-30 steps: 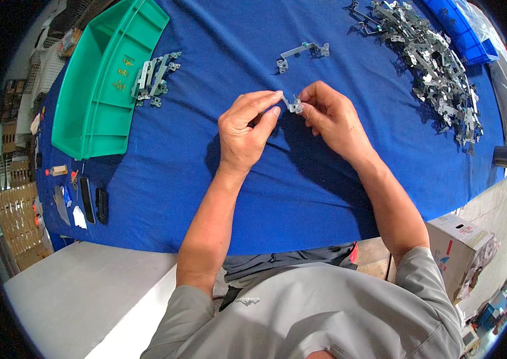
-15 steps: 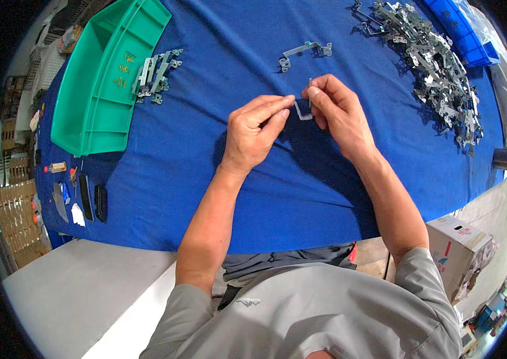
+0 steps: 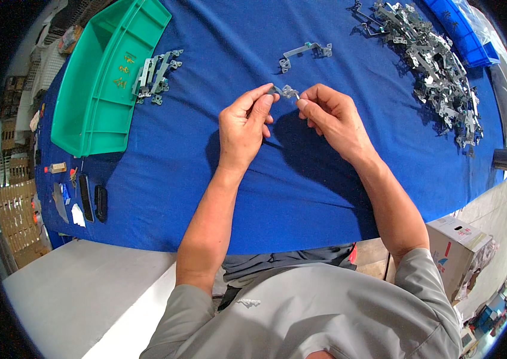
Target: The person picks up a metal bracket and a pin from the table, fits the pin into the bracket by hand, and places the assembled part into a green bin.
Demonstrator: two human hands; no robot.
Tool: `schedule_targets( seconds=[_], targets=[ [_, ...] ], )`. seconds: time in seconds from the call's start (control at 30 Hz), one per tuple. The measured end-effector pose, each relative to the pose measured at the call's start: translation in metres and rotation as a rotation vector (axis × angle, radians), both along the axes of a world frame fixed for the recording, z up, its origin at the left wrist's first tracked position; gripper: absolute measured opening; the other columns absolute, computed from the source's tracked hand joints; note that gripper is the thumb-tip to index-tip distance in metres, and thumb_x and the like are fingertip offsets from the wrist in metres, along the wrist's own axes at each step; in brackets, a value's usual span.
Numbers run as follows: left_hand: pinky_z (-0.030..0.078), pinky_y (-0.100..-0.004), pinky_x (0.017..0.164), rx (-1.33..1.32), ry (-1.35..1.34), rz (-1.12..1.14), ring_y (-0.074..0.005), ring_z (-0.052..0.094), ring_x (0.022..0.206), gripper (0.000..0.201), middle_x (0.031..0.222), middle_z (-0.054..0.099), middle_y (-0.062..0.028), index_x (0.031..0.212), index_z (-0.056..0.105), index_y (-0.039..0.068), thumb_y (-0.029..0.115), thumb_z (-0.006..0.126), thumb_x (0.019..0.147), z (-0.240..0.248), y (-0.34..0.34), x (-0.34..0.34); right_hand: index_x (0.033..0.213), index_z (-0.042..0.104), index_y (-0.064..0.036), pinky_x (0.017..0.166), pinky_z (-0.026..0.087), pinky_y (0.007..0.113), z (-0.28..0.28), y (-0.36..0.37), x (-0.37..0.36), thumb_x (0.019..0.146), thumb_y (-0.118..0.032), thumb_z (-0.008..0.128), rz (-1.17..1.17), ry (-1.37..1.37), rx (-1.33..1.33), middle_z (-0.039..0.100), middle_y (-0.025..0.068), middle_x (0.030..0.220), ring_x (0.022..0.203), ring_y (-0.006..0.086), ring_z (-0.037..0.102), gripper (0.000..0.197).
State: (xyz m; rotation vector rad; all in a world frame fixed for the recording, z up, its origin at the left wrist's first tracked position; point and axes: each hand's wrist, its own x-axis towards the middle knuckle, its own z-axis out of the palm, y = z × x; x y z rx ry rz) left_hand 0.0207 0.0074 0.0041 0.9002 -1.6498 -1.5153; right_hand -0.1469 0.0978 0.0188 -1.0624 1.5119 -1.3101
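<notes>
A small silvery metal bracket [image 3: 290, 91] is held up between my two hands, above the blue cloth. The fingers and thumb of my left hand [image 3: 245, 118] pinch its left end. On its right side, my right hand [image 3: 332, 116] grips the other end between thumb and forefinger. Fingers cover part of the bracket. Beyond my hands, a single metal bracket [image 3: 305, 52] lies on the cloth. Several similar brackets [image 3: 156, 76] are lined up at the left, against the green bin.
The green plastic bin [image 3: 95, 134] lies at the left, with small brass-coloured pieces by its wall. A large heap of metal brackets [image 3: 433, 72] spreads at the right, beside a blue tray [image 3: 467, 42]. A black phone-like object [image 3: 86, 197] is near the left edge.
The bracket has been turned, so its holed end now shows between my hands. My left hand has shifted slightly left, and my right fingers have moved down a little along it.
</notes>
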Motion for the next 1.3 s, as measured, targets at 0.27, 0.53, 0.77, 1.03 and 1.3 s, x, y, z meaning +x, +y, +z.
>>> schedule_targets(
  seconds=[0.27,0.53,0.77,1.03,1.3],
  targets=[
    [0.045,-0.0173,0.051,-0.053,0.023,0.013,-0.0027,0.054,0.066,0.027,0.1,0.073,-0.0055,0.121,0.068,0.002,0.016,0.064,0.098,-0.003,0.0,0.0,0.095,0.065,-0.0027,0.056,0.038,0.022,-0.003,0.001,-0.005,0.098,-0.022,0.062,0.019,0.22,0.057,0.06,-0.0038,0.076,0.065,0.0026,0.047,0.02],
    [0.05,-0.0225,0.079,-0.326,0.024,-0.044,-0.0109,0.065,0.091,0.024,0.106,0.072,-0.0081,0.111,0.073,0.001,0.0,0.07,0.088,0.0,-0.002,0.004,0.097,0.064,0.0011,0.055,0.045,0.03,-0.005,0.0,-0.002,0.096,-0.014,0.06,-0.018,0.283,0.011,0.061,0.0051,0.07,0.06,0.0103,0.056,0.016],
    [0.052,-0.0247,0.076,-0.322,0.011,-0.041,-0.013,0.067,0.089,0.022,0.103,0.073,-0.0095,0.107,0.075,0.001,-0.003,0.069,0.085,0.004,-0.001,0.003,0.108,0.065,-0.0003,0.063,0.052,0.027,-0.002,-0.002,-0.006,0.098,-0.017,0.059,0.024,-0.236,-0.003,0.064,0.0025,0.084,0.072,0.0094,0.059,0.02],
    [0.053,-0.0255,0.078,-0.421,0.002,-0.138,-0.0147,0.068,0.09,0.021,0.103,0.073,-0.0103,0.107,0.074,0.001,0.001,0.069,0.087,0.0,-0.003,0.002,0.101,0.064,-0.0023,0.058,0.047,0.022,0.0,-0.001,-0.004,0.099,-0.022,0.06,0.021,-0.155,0.045,0.062,0.0004,0.083,0.069,0.0064,0.054,0.02],
    [0.049,-0.0189,0.047,0.074,0.112,0.034,-0.0063,0.059,0.065,0.029,0.101,0.072,-0.0105,0.122,0.066,0.0,0.02,0.06,0.101,-0.003,-0.003,0.0,0.099,0.065,-0.0019,0.058,0.045,0.024,-0.001,0.001,-0.005,0.098,-0.022,0.06,-0.036,-0.035,-0.03,0.063,-0.0011,0.077,0.067,0.0061,0.054,0.021]
  ],
)
